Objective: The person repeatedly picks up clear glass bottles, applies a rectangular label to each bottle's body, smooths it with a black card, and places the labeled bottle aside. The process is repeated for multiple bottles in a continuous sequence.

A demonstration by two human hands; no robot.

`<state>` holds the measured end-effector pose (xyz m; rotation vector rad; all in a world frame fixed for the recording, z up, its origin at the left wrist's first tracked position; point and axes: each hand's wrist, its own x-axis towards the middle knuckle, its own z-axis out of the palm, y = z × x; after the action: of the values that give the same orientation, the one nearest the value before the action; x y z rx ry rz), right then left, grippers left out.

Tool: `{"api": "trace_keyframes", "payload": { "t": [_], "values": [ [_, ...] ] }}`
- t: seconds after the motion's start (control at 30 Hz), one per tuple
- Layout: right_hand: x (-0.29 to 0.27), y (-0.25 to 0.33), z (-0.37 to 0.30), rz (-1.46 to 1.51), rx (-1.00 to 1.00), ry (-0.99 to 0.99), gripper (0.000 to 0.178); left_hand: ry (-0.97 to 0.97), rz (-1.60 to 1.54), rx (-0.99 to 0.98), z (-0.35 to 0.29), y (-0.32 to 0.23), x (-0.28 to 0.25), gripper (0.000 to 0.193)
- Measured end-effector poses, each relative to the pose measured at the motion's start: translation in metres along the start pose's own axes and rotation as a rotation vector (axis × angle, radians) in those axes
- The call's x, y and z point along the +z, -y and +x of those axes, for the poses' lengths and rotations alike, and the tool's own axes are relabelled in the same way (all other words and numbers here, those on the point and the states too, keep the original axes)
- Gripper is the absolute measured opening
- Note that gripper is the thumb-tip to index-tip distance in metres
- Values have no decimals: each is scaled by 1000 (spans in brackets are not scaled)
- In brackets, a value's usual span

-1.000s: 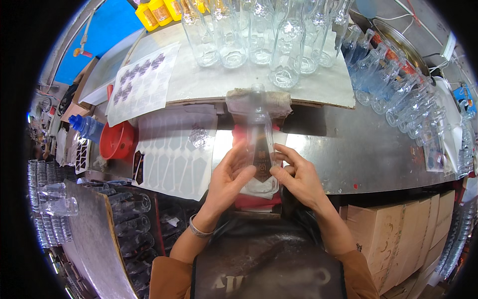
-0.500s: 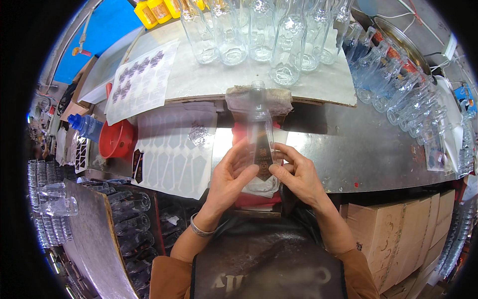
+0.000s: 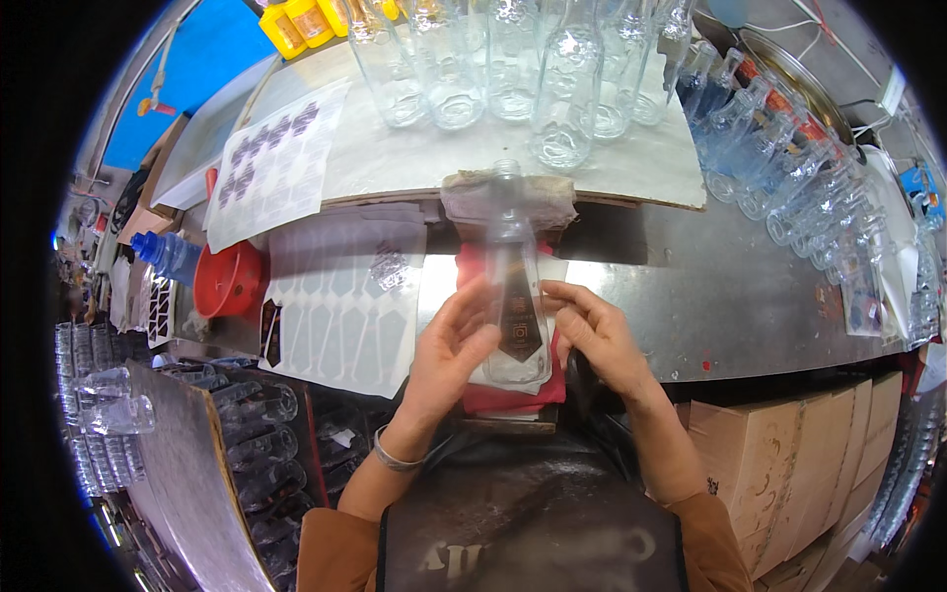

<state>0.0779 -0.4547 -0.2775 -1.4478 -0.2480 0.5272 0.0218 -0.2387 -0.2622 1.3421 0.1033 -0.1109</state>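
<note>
A clear glass bottle (image 3: 504,233) lies before me, its neck resting on a folded pale cloth (image 3: 462,201) and its base toward me over a red cloth (image 3: 472,398). On its upper side is a dark, tie-shaped label (image 3: 520,314) with reddish markings. My left hand (image 3: 449,347) is beside the bottle's left side, fingers apart and curved, thumb off the label. At the right side, my right hand (image 3: 600,337) is also open, fingertips close to the glass. Whether any fingertip touches the bottle, I cannot tell.
Clear bottles (image 3: 567,109) stand on the raised board ahead. Label sheets (image 3: 340,331), a red bucket (image 3: 229,281) and a blue-capped bottle (image 3: 173,255) are left. More bottles (image 3: 789,187) line the right; cardboard boxes (image 3: 769,444) stand below. Racked bottles (image 3: 261,449) sit lower left.
Both thumbs have lifted off the label and drawn apart to either side, uncovering its lower point. The bottle stays on its rest, almost unmoved.
</note>
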Motion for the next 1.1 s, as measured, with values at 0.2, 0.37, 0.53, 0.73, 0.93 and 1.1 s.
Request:
{"api": "trace_keyframes", "payload": {
  "t": [0.2,0.37,0.53,0.73,0.93,1.1],
  "values": [
    [-13,6,11,9,-7,-4,43,-4,-46,-2,5,-2,-7,54],
    [-12,11,25,-28,-7,-10,42,-1,4,6,9,-7,-4,53],
    [-8,24,36,-23,-13,10,43,-29,-47,9,18,-7,-3,48],
    [-8,28,47,-82,-17,30,43,-66,37,-30,33,-16,0,50],
    [-7,34,54,-196,-21,-3,41,-76,27,13,34,-15,6,55],
    [-4,45,59,-330,-11,-36,45,-140,84,-23,42,-28,8,51]
  ]
}}
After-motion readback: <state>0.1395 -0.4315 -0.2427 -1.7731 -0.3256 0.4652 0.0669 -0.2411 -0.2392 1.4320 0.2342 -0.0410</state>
